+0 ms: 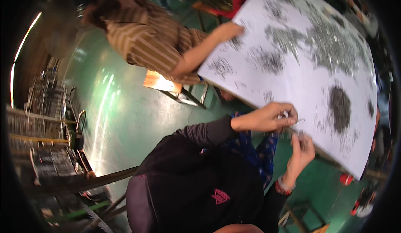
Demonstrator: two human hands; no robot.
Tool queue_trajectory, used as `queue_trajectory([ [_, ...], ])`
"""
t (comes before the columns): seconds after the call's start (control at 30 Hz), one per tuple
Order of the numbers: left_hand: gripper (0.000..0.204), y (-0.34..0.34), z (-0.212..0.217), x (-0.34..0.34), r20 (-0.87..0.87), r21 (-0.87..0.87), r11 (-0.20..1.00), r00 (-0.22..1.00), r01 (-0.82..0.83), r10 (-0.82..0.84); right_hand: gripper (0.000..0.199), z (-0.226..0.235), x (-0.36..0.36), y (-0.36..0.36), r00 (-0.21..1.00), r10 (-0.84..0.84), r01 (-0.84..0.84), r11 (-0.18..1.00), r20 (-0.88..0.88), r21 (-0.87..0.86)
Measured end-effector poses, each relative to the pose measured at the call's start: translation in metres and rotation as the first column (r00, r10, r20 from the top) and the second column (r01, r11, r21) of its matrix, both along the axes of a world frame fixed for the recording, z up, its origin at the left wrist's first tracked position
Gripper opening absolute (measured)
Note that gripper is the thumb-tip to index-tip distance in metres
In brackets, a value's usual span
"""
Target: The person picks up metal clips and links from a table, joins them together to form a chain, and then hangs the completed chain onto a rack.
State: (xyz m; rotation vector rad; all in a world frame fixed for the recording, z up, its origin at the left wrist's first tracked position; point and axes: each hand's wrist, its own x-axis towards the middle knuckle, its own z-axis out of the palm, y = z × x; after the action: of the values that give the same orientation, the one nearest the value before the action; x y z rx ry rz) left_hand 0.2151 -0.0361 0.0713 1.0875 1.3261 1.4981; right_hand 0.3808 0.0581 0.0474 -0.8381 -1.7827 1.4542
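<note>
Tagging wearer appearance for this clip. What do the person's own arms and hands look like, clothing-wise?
Both hands are bare, no gloves. The left hand comes out of a long dark grey sleeve that ends at the wrist. The right hand has a red and pale bangle-like band around the wrist, with a dark sleeve below it. No rings that I can make out; the picture is blurred there.

You stand over a glossy green floor [121, 107] that throws back pale streaks of light on the left. To your far left, wire racks [37, 120] crowd a dim wall, with a bright curved strip of light [21, 49] above them, and a wooden stool [161, 82] sits on the floor near the middle. On the right, a large white-covered table [305, 24] runs from near to far, with red and white items [355, 191] on the floor below its near end.
</note>
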Motion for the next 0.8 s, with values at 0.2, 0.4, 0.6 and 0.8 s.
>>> queue_trajectory([
  [0.2,0.015,0.011,-0.006,0.023,-0.005,-0.039,0.999,1.0,-0.022,0.021,0.013,0.001,-0.002,-0.005,0.996,-0.004,-0.003,0.997,-0.085,-0.082],
  [0.4,0.014,0.016,-0.017,0.025,-0.237,0.042,0.993,0.964,-0.113,0.12,0.01,-0.001,-0.008,-0.007,0.994,-0.091,0.085,0.991,0.058,0.101],
  [0.6,0.013,0.017,-0.016,0.028,-0.258,0.07,0.984,0.95,-0.165,0.178,0.015,0.006,-0.009,0.008,0.998,-0.012,-0.013,0.939,0.069,0.345],
  [0.8,0.007,0.02,-0.028,0.024,-0.264,0.185,0.973,0.946,-0.14,0.186,0.042,0.0,-0.056,0.128,0.995,0.003,-0.018,0.989,0.102,0.145],
])
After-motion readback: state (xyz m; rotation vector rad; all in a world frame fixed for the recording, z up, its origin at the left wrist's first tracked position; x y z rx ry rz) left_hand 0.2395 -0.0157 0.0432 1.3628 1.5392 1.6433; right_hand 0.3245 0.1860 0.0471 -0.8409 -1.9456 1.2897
